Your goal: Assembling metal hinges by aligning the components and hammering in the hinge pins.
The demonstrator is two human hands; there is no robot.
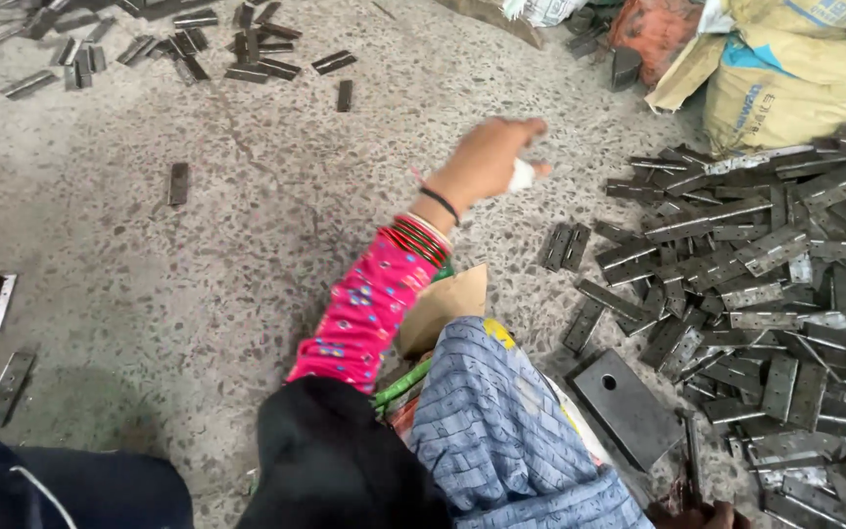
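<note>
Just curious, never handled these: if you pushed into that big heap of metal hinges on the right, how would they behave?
The hinges look like flat steel, so probably stiff and heavy for their size. Lying loosely criss-crossed, they would likely slide and clatter rather than roll. Their leaves may swing when lifted.

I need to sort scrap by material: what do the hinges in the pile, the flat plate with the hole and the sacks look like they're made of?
Hinges in the pile: metal, likely steel, dull grey with some brighter leaves and punched screw holes. Flat plate: thick dark metal, matte, one round hole. Sacks: apparently woven plastic, yellowish and creased. The hand above the floor holds none of them.
</note>
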